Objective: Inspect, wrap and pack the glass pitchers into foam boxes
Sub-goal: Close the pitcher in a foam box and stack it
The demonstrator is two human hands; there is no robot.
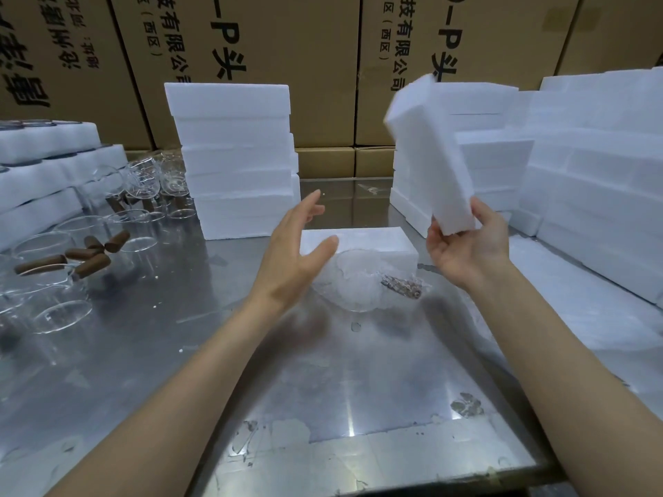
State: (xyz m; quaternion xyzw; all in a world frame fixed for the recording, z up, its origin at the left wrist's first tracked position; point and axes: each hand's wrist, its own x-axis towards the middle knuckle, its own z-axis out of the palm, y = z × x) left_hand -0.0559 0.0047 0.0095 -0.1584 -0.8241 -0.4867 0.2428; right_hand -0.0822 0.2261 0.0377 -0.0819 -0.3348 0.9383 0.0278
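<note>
The scuffed stainless-steel worktable (pixel 358 407) lies nearest, two bare forearms stretching over it. The right hand (pixel 466 251) grips the lower end of one white foam box half (pixel 427 148), blurred and tilted upward. The left hand (pixel 297 245) hangs with fingers straight and spread wide, holding nothing, just beside the other white foam box half (pixel 362 242) lying flat. One bubble-wrapped glass pitcher (pixel 353 285) rests against that half's near side. Bare clear glass pitchers with brown handles (pixel 86 256) crowd the left (too overlapped to count). Two white foam stacks (pixel 236 159) stand behind.
</note>
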